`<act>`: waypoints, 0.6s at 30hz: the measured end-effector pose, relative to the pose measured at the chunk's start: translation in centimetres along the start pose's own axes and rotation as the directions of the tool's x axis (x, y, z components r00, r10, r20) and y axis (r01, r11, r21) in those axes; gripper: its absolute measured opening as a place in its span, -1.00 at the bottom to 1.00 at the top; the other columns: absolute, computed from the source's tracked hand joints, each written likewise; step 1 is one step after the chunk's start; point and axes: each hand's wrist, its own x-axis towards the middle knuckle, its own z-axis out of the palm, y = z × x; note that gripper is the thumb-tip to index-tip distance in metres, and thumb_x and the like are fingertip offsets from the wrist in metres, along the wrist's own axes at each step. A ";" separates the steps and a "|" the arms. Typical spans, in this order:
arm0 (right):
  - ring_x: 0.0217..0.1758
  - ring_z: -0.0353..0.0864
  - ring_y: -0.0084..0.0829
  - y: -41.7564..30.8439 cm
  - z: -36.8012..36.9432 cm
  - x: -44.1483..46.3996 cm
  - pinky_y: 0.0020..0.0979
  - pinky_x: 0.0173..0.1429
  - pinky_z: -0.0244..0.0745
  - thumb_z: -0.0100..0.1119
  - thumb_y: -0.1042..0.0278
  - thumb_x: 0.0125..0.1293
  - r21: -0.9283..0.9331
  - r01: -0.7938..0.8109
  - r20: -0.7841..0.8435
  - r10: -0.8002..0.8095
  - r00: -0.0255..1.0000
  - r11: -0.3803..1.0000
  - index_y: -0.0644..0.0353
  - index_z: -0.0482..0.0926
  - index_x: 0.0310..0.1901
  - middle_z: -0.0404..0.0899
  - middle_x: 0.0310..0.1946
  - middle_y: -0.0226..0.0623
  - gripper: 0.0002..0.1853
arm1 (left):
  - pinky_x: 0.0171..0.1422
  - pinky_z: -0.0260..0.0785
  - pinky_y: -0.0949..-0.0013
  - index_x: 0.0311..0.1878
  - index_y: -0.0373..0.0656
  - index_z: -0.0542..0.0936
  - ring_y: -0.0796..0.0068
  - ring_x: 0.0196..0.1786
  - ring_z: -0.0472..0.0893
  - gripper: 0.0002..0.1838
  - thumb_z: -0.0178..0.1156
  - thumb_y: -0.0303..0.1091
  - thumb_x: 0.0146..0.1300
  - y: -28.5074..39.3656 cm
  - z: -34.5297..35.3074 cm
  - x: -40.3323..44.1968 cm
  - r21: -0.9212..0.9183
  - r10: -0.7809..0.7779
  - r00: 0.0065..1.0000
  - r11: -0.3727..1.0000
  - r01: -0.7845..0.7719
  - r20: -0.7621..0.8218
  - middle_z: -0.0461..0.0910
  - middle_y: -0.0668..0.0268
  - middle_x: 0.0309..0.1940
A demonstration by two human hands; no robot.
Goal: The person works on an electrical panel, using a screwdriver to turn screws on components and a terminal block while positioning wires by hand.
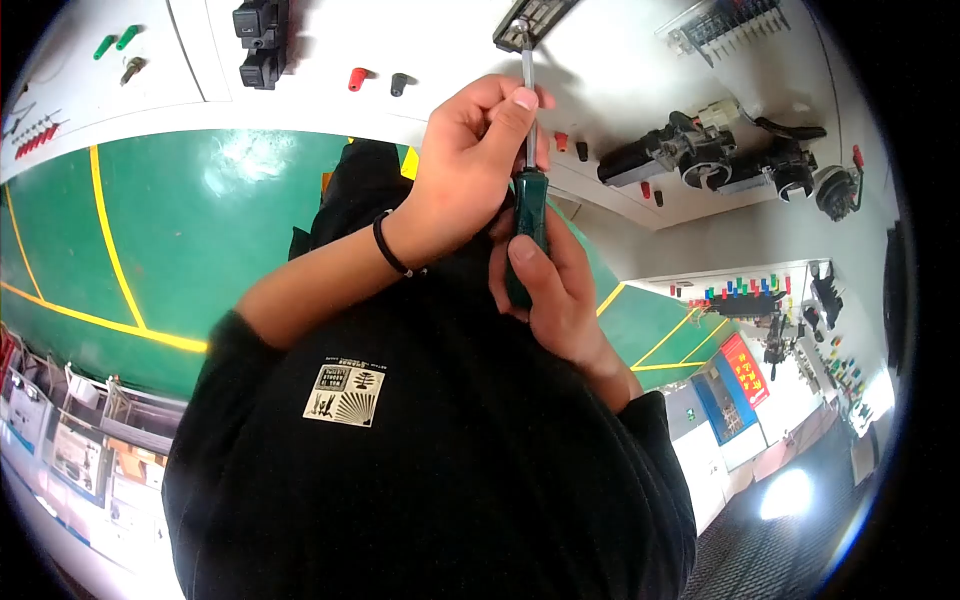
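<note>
A screwdriver with a dark green handle (530, 205) and a metal shaft (528, 68) points up and away from me. My right hand (562, 290) is wrapped round the handle. Further up, my left hand (465, 150) pinches the shaft between thumb and fingers. The far end of the shaft meets a small round silvery piece (520, 27) at the corner of a black rectangular part (548, 18) on the white panel. Whether the tip is seated in it, I cannot tell.
Red (358, 79) and black (399, 84) sockets and a black switch block (262, 45) sit on the white panel. To the right are black steering-column switch parts (705, 160) and a row of connector pins (735, 30). Below lies green floor (200, 230) with yellow lines.
</note>
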 end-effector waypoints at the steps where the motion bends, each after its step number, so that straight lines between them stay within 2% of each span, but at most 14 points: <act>1: -0.55 0.37 -0.63 0.0 0.2 0.0 -0.56 -0.47 0.26 -0.04 0.31 0.55 0.005 0.005 -0.006 -0.005 1.000 1.000 0.24 0.35 -0.05 0.42 -0.51 -0.43 -0.83 | -0.36 0.35 0.57 -0.05 -0.27 0.54 0.71 -0.48 0.47 -0.72 -0.01 -0.22 0.56 0.2 -0.1 -0.1 0.005 -0.017 1.000 1.000 0.017 0.000 0.56 0.36 -0.52; 9: -0.54 0.38 -0.62 -0.1 0.8 0.1 -0.56 -0.46 0.26 -0.04 0.31 0.55 -0.015 0.010 -0.016 -0.010 1.000 1.000 0.24 0.35 -0.04 0.42 -0.50 -0.44 -0.83 | -0.36 0.33 0.58 -0.03 -0.26 0.54 0.73 -0.48 0.45 -0.71 0.00 -0.20 0.56 0.7 -0.5 -0.2 0.042 -0.032 0.999 0.999 0.032 0.000 0.56 0.36 -0.52; 11: -0.54 0.38 -0.62 -0.2 0.8 0.3 -0.56 -0.46 0.26 -0.05 0.30 0.55 -0.033 0.016 -0.015 -0.016 1.000 0.999 0.24 0.35 -0.04 0.42 -0.50 -0.44 -0.83 | -0.35 0.21 0.60 -0.01 -0.22 0.54 0.75 -0.47 0.41 -0.67 -0.02 -0.13 0.58 0.7 -0.5 -0.2 0.048 -0.033 0.999 0.998 0.033 0.009 0.55 0.41 -0.51; 14: -0.54 0.38 -0.61 -0.2 1.0 0.2 -0.57 -0.48 0.25 -0.04 0.27 0.55 -0.003 0.011 -0.013 -0.011 1.000 1.000 0.23 0.35 -0.04 0.43 -0.50 -0.42 -0.81 | -0.34 0.22 0.60 -0.01 -0.22 0.54 0.74 -0.46 0.42 -0.68 -0.01 -0.13 0.57 0.4 -0.4 0.0 0.010 -0.006 1.000 1.000 0.006 0.018 0.55 0.40 -0.52; 16: -0.64 0.25 -0.64 -0.2 1.3 0.3 -0.62 -0.56 0.05 -0.08 0.04 0.49 -0.051 -0.019 -0.079 0.015 0.997 0.998 0.28 0.34 0.03 0.45 -0.59 -0.33 -0.60 | -0.33 0.22 0.60 -0.02 -0.23 0.54 0.73 -0.46 0.42 -0.68 0.00 -0.14 0.57 0.7 -0.5 0.2 0.006 -0.023 1.000 1.000 0.022 0.022 0.55 0.38 -0.51; 17: -0.64 0.25 -0.64 -0.3 1.0 0.3 -0.62 -0.56 0.05 -0.08 0.04 0.49 -0.051 -0.020 -0.081 0.016 0.997 0.998 0.28 0.34 0.03 0.45 -0.59 -0.33 -0.60 | -0.33 0.22 0.59 -0.02 -0.23 0.54 0.72 -0.45 0.42 -0.69 0.01 -0.15 0.57 0.8 -0.5 0.2 0.002 -0.039 0.999 0.999 0.039 0.025 0.55 0.37 -0.51; 18: -0.63 0.27 -0.63 -0.5 0.2 0.3 -0.62 -0.56 0.07 -0.05 0.04 0.48 0.144 -0.087 0.012 0.086 0.996 0.986 0.28 0.32 0.08 0.47 -0.54 -0.30 -0.58 | -0.33 0.22 0.59 -0.02 -0.23 0.54 0.72 -0.45 0.42 -0.69 0.01 -0.15 0.57 0.8 -0.5 0.2 0.001 -0.039 0.999 0.999 0.039 0.027 0.55 0.37 -0.51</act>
